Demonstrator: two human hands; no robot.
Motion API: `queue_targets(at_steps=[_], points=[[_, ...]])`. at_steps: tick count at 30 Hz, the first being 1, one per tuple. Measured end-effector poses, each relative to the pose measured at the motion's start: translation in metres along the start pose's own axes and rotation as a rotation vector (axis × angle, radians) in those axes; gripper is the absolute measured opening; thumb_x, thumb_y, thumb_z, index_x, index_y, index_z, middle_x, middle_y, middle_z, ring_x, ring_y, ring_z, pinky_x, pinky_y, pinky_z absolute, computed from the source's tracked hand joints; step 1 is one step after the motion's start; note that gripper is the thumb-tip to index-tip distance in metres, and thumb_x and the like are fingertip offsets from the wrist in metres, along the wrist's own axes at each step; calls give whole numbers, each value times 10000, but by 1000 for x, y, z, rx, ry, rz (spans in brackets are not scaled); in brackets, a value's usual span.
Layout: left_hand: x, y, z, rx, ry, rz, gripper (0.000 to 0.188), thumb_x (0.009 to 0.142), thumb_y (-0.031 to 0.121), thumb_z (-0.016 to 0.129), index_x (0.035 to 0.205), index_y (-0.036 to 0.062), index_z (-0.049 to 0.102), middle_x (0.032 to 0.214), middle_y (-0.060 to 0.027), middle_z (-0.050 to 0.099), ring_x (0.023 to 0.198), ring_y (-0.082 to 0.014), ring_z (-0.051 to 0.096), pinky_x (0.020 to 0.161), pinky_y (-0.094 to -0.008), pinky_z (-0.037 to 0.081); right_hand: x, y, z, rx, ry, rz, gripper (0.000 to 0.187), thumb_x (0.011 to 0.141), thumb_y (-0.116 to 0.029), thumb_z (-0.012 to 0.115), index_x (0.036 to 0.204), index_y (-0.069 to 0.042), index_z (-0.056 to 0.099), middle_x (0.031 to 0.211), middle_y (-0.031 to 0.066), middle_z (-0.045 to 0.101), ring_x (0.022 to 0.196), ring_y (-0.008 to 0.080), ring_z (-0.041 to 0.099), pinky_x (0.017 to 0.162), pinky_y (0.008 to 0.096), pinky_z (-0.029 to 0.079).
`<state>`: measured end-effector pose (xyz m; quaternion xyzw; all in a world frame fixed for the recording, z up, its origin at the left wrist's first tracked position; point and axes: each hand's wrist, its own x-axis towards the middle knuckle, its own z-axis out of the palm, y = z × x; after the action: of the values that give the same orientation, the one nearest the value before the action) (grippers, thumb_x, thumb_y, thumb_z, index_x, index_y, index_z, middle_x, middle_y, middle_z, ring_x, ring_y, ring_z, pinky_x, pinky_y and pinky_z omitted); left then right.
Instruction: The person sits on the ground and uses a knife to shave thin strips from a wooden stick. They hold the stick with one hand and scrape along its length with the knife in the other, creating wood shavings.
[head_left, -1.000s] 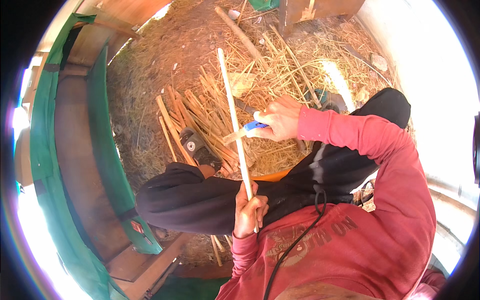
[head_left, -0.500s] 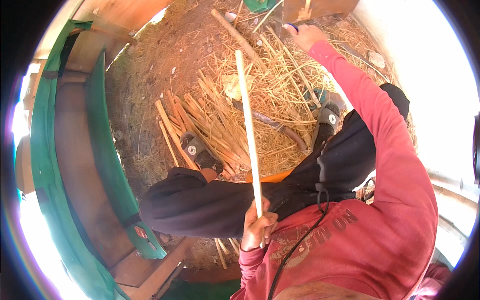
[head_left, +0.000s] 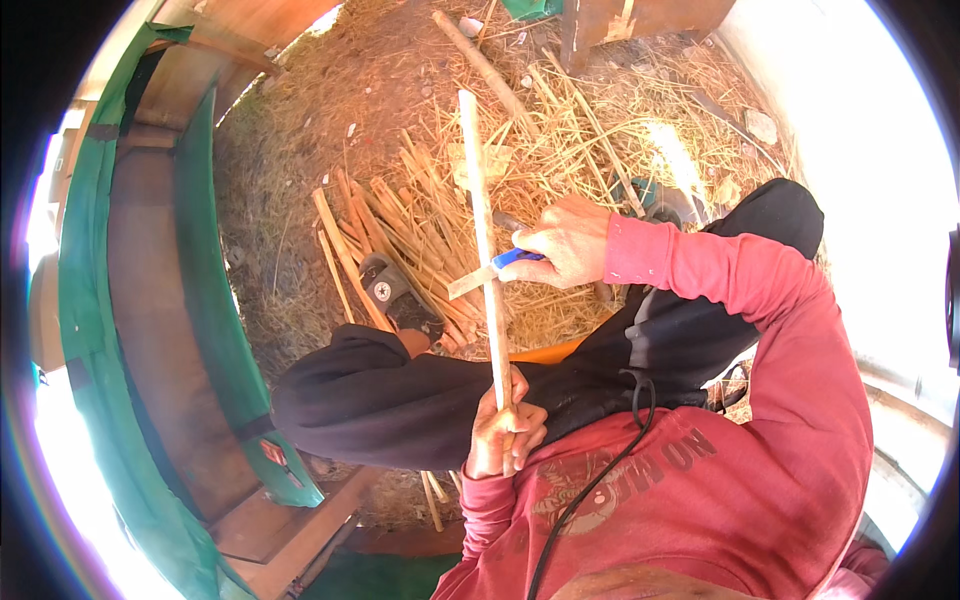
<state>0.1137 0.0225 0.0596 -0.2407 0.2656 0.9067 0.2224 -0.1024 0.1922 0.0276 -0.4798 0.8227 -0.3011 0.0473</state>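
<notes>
My left hand (head_left: 500, 432) is closed around the lower end of a long, pale, peeled wooden stick (head_left: 478, 190), close to my body. The stick points away from me, nearly straight up the view. In my right hand (head_left: 568, 243) is a knife (head_left: 472, 282) with a blue handle, gripped with the fingers wrapped round it. Its flat blade lies across the middle of the stick, tip toward the left. Whether the edge bites into the wood cannot be made out.
Straw and shavings (head_left: 575, 140) cover the ground ahead. A bundle of sticks (head_left: 385, 230) lies by my sandalled foot (head_left: 390, 290). Farther off is a thicker branch (head_left: 485, 70). A green-edged wooden structure (head_left: 150, 300) stands at left, a pale wall (head_left: 850, 150) at right.
My right hand has come back from the far upper right with the knife, bringing the blade onto the stick. The stick now shows a browner, mottled side near my left hand.
</notes>
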Motion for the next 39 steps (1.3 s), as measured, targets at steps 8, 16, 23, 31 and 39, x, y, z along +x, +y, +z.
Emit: queue_targets(at_steps=[8,16,23,31,39], points=[[7,0,6,219,170,64,315,701,16,511,979,80,379,460,-31,324,283,-127,267,271,-230,232,6,21,10,-180,174,-87,448,858,-500,631,681,-97,549,427,100,444,362,307,477,366,425,335],[-28,-18,-14,86,59,-119,332,676,-42,493,962,69,367,528,-20,341,318,-107,309,280,-234,239,27,172,-83,-423,297,789,829,959,-663,164,684,-52,652,531,110,558,491,238,600,500,418,514],[-20,-2,-27,-208,12,-50,354,646,-51,485,949,82,358,500,-59,372,302,-130,321,282,-246,230,23,43,-34,25,14,72,550,953,-541,464,789,-58,671,554,153,564,487,315,577,489,423,473],[-14,-5,-21,-1,93,-67,320,657,-51,474,917,82,342,447,-71,346,269,-145,305,256,-242,255,1,19,-3,-89,60,16,404,868,-474,641,706,-104,633,454,123,480,416,327,510,402,432,349],[-40,-23,-30,255,67,-127,245,687,-54,483,878,48,369,593,3,334,345,-95,316,300,-221,249,26,163,-51,-251,193,834,778,950,-659,280,634,-31,613,581,117,596,537,249,616,508,424,500]])
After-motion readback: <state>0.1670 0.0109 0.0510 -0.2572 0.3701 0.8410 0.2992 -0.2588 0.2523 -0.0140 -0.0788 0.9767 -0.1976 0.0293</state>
